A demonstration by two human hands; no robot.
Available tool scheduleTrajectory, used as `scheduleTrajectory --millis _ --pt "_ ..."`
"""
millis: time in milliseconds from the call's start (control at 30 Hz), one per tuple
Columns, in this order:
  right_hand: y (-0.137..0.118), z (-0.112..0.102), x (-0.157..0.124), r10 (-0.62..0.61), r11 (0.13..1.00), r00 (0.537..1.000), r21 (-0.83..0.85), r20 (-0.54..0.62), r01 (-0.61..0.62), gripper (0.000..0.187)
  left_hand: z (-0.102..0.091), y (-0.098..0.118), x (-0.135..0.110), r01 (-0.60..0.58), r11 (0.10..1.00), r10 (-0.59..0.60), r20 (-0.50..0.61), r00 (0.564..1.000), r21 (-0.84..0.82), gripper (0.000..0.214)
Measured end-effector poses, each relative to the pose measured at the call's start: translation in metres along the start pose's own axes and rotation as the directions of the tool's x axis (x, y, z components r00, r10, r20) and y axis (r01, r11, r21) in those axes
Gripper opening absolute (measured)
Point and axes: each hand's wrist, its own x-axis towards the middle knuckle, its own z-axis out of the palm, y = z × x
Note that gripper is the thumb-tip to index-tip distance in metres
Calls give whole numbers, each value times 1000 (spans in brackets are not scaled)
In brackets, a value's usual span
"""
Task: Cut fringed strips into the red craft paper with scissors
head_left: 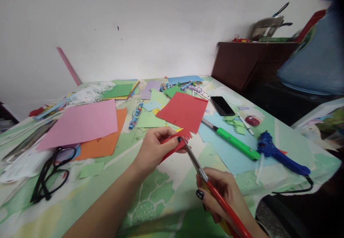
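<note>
A folded strip of red paper [171, 151], its far end cut into a fine fringe, is pinched between the thumb and fingers of my left hand [156, 145]. My right hand [225, 191] is closed around the handles of a pair of scissors [195, 163] with red and yellow grips. The scissor blades reach up to the fringed edge, right beside my left thumb. How far the blades are apart is hard to make out. Just beyond my left hand lies a larger red paper sheet [185, 110].
Right of my hands lie a green utility knife [236, 143], a blue glue gun [282, 155] with a cord, and a black phone [222, 106]. Pink paper [83, 123], orange paper [107, 141] and black glasses [53, 173] are on the left. Light blue paper [223, 155] lies under the knife.
</note>
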Motion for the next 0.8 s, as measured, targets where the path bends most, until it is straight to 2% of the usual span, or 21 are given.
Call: scheduleTrajectory --millis 800 --pt "-4 2 0 12 1000 1000 -19 -27 -13 25 -1 -2 0 -12 1000 12 13 1000 -8 10"
